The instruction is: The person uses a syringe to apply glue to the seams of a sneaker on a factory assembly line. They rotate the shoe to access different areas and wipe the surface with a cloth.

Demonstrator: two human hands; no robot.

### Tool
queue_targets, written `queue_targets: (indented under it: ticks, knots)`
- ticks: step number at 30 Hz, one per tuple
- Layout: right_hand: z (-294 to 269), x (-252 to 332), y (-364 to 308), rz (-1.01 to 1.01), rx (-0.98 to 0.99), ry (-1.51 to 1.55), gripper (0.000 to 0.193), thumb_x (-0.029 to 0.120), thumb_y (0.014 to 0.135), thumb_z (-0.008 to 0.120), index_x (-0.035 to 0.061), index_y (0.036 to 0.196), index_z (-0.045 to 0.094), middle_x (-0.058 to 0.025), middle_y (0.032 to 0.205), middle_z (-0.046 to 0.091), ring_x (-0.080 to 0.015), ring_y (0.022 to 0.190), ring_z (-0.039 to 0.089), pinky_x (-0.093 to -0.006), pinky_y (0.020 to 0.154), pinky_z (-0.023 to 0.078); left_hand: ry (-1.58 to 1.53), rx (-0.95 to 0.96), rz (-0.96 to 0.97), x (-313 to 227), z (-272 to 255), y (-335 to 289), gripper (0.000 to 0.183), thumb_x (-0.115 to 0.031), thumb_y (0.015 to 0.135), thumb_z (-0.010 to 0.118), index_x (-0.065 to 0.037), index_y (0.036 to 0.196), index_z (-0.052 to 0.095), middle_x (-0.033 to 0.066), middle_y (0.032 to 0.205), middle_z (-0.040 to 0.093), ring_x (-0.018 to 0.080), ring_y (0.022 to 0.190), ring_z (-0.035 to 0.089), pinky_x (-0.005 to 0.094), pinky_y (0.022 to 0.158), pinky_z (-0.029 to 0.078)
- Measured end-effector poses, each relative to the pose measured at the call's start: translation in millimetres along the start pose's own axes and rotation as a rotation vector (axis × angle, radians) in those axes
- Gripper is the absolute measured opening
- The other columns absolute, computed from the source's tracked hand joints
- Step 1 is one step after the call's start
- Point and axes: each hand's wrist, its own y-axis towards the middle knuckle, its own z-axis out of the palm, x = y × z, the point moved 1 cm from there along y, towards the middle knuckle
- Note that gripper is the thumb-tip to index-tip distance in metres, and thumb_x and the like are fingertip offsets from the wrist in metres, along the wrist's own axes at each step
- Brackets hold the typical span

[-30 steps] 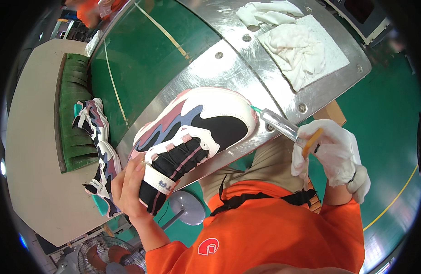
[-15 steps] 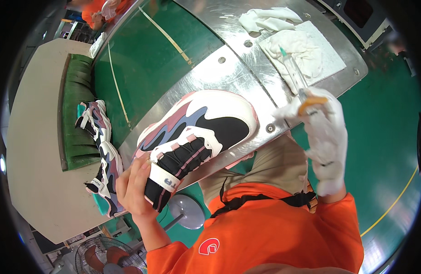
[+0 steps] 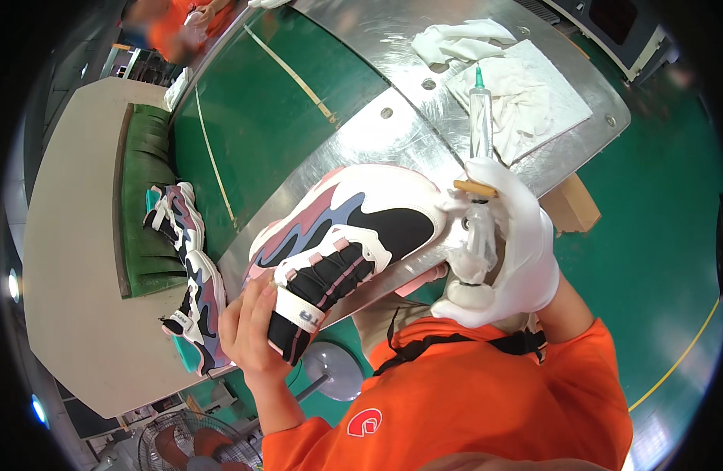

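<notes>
A chunky sneaker in white, black, pink, mauve and blue lies tilted at the metal table's near edge, its toe toward the right. My bare left hand is closed round its ankle end, next to the white strap and black collar. In my white-gloved right hand is a clear syringe, its green tip pointing away from me. The fingers wrap round its orange-brown finger flange and plunger end, just right of the sneaker's toe; part of the grip is hidden by the glove.
White cloths lie on the metal table at the far right. Two similar sneakers stand on the left beside a green strip curtain. A cardboard box sits right of the table. A fan is lower left; another person works far left.
My right hand has moved left, toward the sneaker's toe, and the syringe has swung more upright. My left hand keeps its grip. The whole view has shifted slightly.
</notes>
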Motion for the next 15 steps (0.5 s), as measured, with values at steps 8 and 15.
queue_targets:
  ticks: [8,15]
  knots:
    - [-15,-7,-5,0.086,-0.217,0.112,0.101,0.012,0.056,0.085,-0.0032,0.140,0.033,-0.0136,0.123,0.054,-0.0174,0.090,0.058,-0.0310,0.084,0.049,0.090,-0.010,0.058,-9,-6,-7,0.046,-0.031,0.080,0.074,-0.003,0.113,0.060,0.0135,0.108,0.070,0.0283,0.084,0.063,0.0341,0.073,0.049]
    - [-9,-4,15,0.269,-0.442,-0.153,0.093,0.008,0.060,0.081,0.0032,0.141,0.036,-0.0120,0.120,0.056,-0.0205,0.084,0.057,-0.0321,0.081,0.050,0.070,-0.022,0.071,-9,-9,-3,0.047,-0.030,0.077,0.078,-0.003,0.111,0.060,0.0130,0.106,0.069,0.0280,0.081,0.063,0.0345,0.070,0.050]
